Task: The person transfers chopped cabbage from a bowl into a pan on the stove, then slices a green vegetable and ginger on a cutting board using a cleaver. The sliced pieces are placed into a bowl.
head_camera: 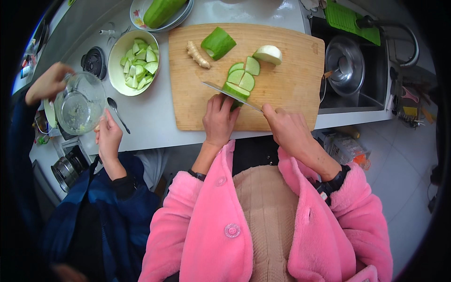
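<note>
My left hand (220, 121) presses a green-skinned vegetable, perhaps a green radish, onto the wooden cutting board (292, 84). In my right hand (290, 130) is the handle of a kitchen knife (234, 96). Its blade lies slantwise across the vegetable, just beyond my left fingertips; how deep it sits is hidden. Past the blade are pale green cut pieces (246, 81) with green rims. Farther back on the board lie a green chunk (219, 45), a whitish end piece (268, 55) and a ginger root (198, 55).
At left, a co-worker's hands (108, 135) hold a clear glass bowl (82, 105). Nearby are a cream bowl (116, 75) of cut pieces, a spoon (118, 114) and a black lid (94, 63). Stacked plates (137, 17) carry a green vegetable (162, 13). A sink (373, 95) with a steel bowl (345, 79) is at right.
</note>
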A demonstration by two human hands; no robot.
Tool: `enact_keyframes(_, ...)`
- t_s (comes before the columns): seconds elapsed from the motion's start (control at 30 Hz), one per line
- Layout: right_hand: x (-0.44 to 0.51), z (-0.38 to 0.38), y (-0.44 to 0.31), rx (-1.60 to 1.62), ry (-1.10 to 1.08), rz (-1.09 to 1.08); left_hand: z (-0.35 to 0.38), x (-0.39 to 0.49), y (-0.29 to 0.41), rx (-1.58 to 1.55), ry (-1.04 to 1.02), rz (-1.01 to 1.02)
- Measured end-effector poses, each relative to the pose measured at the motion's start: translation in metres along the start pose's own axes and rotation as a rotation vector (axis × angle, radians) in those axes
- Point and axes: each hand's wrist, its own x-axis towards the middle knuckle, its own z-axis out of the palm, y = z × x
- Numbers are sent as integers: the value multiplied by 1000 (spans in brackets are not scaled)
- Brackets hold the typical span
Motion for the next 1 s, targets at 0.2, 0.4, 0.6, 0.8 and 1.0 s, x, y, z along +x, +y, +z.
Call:
enact_keyframes(0.2, 26, 36, -1, 28, -11, 34, 3, 0, -2, -7, 13, 6)
enact_keyframes(0.4, 57, 62, 17, 119, 53, -14, 4, -4, -4, -48, 27, 10)
enact_keyframes(0.6, 31, 24, 15, 229, 82, 4, 4, -4, -5, -41, 53, 15)
enact_keyframes(0.8, 0, 7, -4, 59, 10, 31, 5, -4, -5, -21, 78, 23)
enact_keyframes(1.0, 21, 27, -7, 63, 13, 30, 8, -5, -8, -32, 93, 33)
